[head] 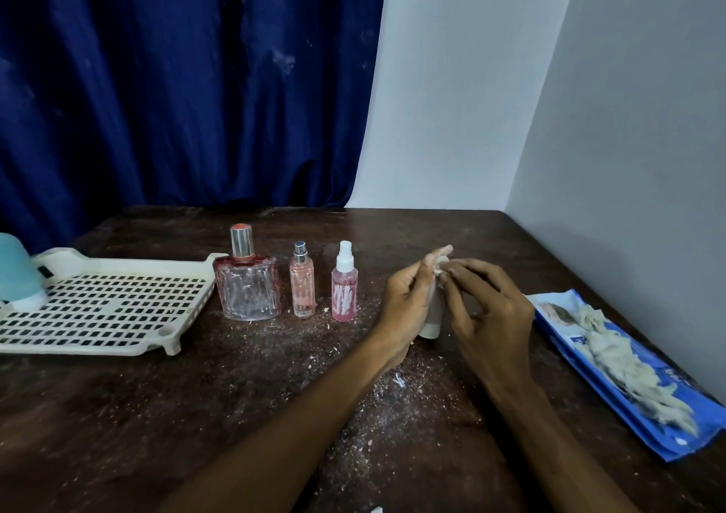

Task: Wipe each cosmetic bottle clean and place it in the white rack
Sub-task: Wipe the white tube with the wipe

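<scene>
A single head view looks forward and down from behind and above the grip on the bottle (430, 326), close; table (157, 414) around it, curtain (157, 80) beyond.

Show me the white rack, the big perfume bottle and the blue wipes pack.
white rack (129, 264), head view, far rim.
big perfume bottle (246, 292), head view, glass body.
blue wipes pack (573, 336), head view, blue wrapper.

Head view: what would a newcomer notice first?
The two hands at centre right: the left hand grips a small white bottle while the right hand pinches a wipe at its top. Left of them three pink bottles stand in a row beside the white rack, on a dark table littered with white crumbs.
</scene>
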{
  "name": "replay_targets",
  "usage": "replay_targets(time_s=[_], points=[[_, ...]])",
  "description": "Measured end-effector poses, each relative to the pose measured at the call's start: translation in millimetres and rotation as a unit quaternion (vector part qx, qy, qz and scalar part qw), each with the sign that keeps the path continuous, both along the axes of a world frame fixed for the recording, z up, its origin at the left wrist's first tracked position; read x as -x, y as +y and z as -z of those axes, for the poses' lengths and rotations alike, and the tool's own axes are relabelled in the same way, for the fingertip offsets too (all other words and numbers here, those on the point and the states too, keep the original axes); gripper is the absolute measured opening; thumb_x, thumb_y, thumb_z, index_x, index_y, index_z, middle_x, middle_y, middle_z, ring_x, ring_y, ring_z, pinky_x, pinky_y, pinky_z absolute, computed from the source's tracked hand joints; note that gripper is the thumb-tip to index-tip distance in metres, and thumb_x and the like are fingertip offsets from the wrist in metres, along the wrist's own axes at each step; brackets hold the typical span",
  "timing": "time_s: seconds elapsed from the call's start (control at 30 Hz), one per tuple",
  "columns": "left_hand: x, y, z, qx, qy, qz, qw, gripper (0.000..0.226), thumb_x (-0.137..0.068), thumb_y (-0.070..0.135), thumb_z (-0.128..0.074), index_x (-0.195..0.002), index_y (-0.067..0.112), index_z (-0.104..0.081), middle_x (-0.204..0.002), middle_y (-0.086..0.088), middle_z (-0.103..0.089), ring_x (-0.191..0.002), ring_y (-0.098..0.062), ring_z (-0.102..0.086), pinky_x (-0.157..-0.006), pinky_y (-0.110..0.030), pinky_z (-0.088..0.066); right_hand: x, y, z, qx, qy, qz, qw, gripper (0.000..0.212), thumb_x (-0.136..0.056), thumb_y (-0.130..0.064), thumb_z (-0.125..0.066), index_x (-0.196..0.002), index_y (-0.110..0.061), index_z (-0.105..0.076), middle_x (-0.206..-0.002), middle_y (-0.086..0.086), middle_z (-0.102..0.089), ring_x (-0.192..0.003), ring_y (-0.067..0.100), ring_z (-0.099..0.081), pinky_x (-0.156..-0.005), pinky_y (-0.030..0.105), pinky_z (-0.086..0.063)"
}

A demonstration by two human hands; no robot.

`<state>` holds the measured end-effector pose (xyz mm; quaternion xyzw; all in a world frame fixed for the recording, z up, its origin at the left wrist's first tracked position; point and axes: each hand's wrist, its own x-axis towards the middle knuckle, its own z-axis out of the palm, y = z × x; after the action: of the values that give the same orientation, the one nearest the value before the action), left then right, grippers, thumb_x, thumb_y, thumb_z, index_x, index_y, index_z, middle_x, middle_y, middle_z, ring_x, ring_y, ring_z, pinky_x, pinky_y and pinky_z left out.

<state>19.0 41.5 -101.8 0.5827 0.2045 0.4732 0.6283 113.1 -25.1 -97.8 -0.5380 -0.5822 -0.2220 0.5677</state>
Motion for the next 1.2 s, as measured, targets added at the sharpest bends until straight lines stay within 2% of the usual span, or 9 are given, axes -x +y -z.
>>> replay_targets(time_s=[0.2,0.3,0.37,0.5,0.63,0.7,0.9,1.07,1.2], points=[[-1.2,0.4,1.5,-0.048,0.035,-0.006,0.998,0.040,-0.106,0.035,-0.040,-0.133,0.014,-0.062,-0.131,-0.001,-0.065,-0.120,-0.017,-0.062,-0.102,-0.038,-0.050,-6.6,5.6,-3.5,0.004,0.029,0.029,0.999,0.021,-0.087,0.002,-0.068,-0.107,0.001,-0.074,-0.104,0.010,-0.069,-0.092,0.017,-0.066,-0.088,0.016,-0.048],[-0.8,3.3,2.5,-0.083,0.048,-0.007,0.995,0.041,-0.106,0.035,-0.039,-0.134,0.015,-0.061,-0.132,-0.002,-0.065,-0.112,-0.013,-0.063,-0.092,-0.030,-0.052,-12.1,7.4,0.2,0.014,0.047,0.019,0.999,0.021,-0.088,0.002,-0.067,-0.109,0.000,-0.073,-0.104,0.009,-0.068,-0.089,0.018,-0.067,-0.081,0.036,-0.058],[-0.2,5.3,3.8,-0.104,0.059,-0.007,0.993,0.041,-0.107,0.034,-0.036,-0.135,0.016,-0.060,-0.135,0.000,-0.063,-0.119,-0.012,-0.061,-0.099,-0.031,-0.051,-14.3,7.4,2.4,0.026,0.055,0.029,0.998,0.022,-0.088,0.002,-0.068,-0.109,-0.001,-0.072,-0.103,0.010,-0.068,-0.087,0.019,-0.068,-0.075,0.041,-0.060],[-1.8,7.8,3.8,-0.127,0.061,-0.045,0.989,0.038,-0.108,0.028,-0.036,-0.131,0.011,-0.061,-0.130,-0.001,-0.065,-0.119,-0.011,-0.061,-0.101,-0.031,-0.050,-10.0,1.3,-0.3,0.008,0.079,0.045,0.996,0.019,-0.090,0.000,-0.067,-0.107,-0.004,-0.073,-0.102,0.009,-0.069,-0.089,0.019,-0.068,-0.081,0.039,-0.058],[-1.2,12.0,5.3,-0.125,0.090,-0.094,0.984,0.032,-0.107,0.024,-0.038,-0.111,0.008,-0.065,-0.103,-0.001,-0.066,-0.086,-0.005,-0.058,-0.071,-0.025,-0.047,-7.8,-4.2,-3.1,-0.017,0.120,0.045,0.992,0.016,-0.092,-0.004,-0.067,-0.106,-0.006,-0.074,-0.102,0.006,-0.069,-0.092,0.017,-0.068,-0.084,0.041,-0.057],[-1.3,14.0,7.6,-0.116,0.107,-0.097,0.983,0.030,-0.107,0.023,-0.038,-0.103,0.009,-0.064,-0.093,-0.001,-0.063,-0.079,-0.007,-0.055,-0.066,-0.028,-0.044,-6.2,-6.6,-2.0,-0.012,0.117,0.043,0.992,0.016,-0.091,-0.004,-0.067,-0.106,-0.006,-0.075,-0.101,0.005,-0.069,-0.091,0.016,-0.068,-0.082,0.041,-0.057],[-3.6,10.8,4.5,-0.071,0.097,-0.122,0.985,0.030,-0.108,0.021,-0.036,-0.096,0.012,-0.062,-0.085,0.001,-0.059,-0.073,-0.006,-0.052,-0.065,-0.025,-0.043,-0.8,-7.5,-1.2,0.001,0.098,0.019,0.995,0.016,-0.090,-0.006,-0.069,-0.106,-0.005,-0.074,-0.101,0.005,-0.069,-0.090,0.016,-0.069,-0.080,0.036,-0.058],[-3.5,12.4,4.3,-0.083,0.073,-0.169,0.979,0.038,-0.106,0.033,-0.034,-0.098,0.008,-0.062,-0.088,-0.008,-0.065,-0.079,-0.012,-0.059,-0.071,-0.032,-0.050,7.0,-8.1,-4.3,0.023,0.079,-0.026,0.996,0.016,-0.090,-0.005,-0.070,-0.105,-0.006,-0.074,-0.101,0.002,-0.070,-0.092,0.011,-0.068,-0.079,0.018,-0.054],[-3.1,6.0,5.6,-0.083,0.061,-0.107,0.989,0.041,-0.107,0.038,-0.029,-0.110,0.012,-0.061,-0.086,-0.014,-0.062,-0.075,-0.018,-0.057,-0.065,-0.025,-0.049,9.8,-5.4,-5.2,0.028,0.065,-0.031,0.997,0.018,-0.089,-0.005,-0.071,-0.106,-0.007,-0.075,-0.101,-0.001,-0.069,-0.093,0.006,-0.067,-0.079,0.019,-0.054]])
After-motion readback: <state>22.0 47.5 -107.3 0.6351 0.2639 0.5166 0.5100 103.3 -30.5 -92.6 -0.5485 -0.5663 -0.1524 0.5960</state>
